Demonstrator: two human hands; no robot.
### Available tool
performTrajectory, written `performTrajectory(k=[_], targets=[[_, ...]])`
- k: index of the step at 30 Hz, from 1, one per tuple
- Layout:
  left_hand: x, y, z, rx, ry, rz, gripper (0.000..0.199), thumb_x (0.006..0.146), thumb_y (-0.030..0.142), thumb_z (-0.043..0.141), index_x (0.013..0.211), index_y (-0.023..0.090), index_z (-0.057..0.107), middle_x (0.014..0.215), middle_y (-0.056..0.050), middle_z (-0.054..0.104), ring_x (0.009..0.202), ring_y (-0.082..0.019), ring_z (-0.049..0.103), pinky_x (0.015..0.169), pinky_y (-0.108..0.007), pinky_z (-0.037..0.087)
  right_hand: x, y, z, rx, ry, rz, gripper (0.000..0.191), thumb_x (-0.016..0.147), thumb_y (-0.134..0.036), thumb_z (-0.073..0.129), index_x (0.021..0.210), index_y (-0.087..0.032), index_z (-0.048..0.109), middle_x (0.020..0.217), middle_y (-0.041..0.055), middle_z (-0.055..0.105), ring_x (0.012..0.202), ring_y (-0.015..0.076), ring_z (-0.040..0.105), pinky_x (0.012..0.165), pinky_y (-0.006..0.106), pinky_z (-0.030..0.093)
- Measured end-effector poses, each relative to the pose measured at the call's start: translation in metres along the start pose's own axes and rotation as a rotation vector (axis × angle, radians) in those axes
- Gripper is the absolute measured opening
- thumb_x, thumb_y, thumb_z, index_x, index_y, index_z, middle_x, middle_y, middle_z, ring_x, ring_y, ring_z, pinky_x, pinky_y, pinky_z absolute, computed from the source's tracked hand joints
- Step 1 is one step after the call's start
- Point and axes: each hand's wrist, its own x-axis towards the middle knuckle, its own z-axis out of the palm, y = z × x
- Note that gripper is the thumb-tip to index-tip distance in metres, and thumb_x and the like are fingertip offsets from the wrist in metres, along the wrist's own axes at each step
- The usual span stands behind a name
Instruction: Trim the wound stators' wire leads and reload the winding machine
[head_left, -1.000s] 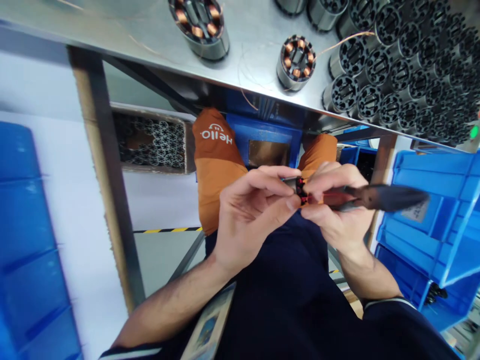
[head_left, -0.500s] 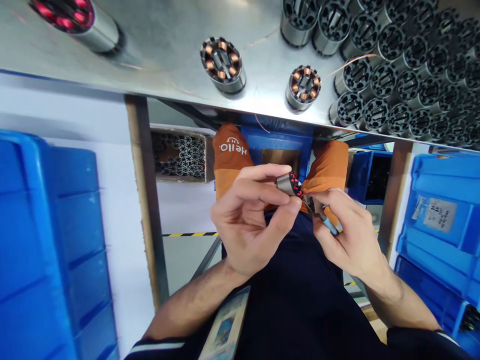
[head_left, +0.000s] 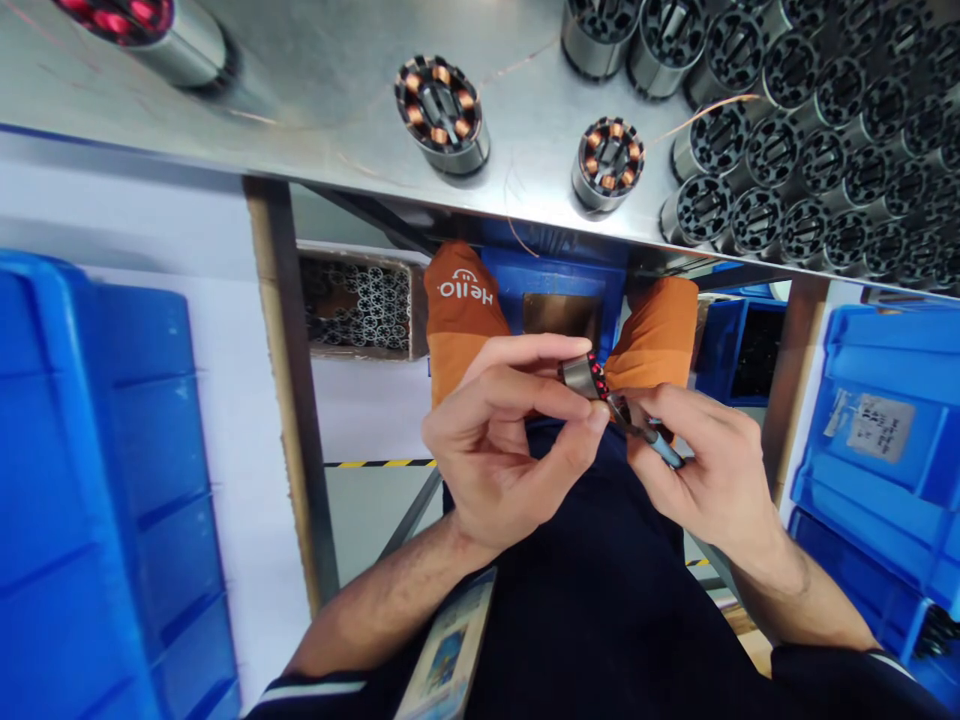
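Between the thumb and fingers of my left hand [head_left: 517, 440] is a small motor stator [head_left: 580, 377], a steel cylinder with red windings on the end that faces right. My right hand [head_left: 701, 465] is closed around a small pair of cutting pliers [head_left: 660, 445] with blue-grey handles. The pliers' jaws are at the wound end of the stator; whether they touch a wire there is too small to tell. Above the hands, a copper-wound stator [head_left: 441, 112] and a second copper-wound stator [head_left: 609, 165] stand upright near the metal table's [head_left: 315, 110] front edge.
Rows of unwound stators [head_left: 772, 150] fill the table's right side. A red-wound stator [head_left: 176, 45] lies tilted at the far left. Loose copper wire hangs over the edge. Blue bins [head_left: 112, 480] stand left, more blue crates [head_left: 892, 400] right. A carton of metal rings [head_left: 367, 310] sits below.
The stator in my left hand has shifted slightly right and turned a little. Both hands keep their grips, and the pliers' jaws stay at its wound end. The view has shifted slightly.
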Motion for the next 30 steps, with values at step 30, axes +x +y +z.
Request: performTrajectory(k=[30], targets=[[-0.026,0.075,-0.083,0.908,-0.21,0.304,0.017,0.119,0.037,0.072,0.12,0.021,0.073,0.119,-0.007,0.083,0.107,-0.018,0.083,0.115,-0.036,0.067,0.004,0.016,0.072,0.959,-0.292,0.391,0.044,0.108,-0.062,0.072,0.136,-0.03,0.082,0.105,0.0079,0.081,0.081,0.0199,0.073,0.075,0.033,0.064]])
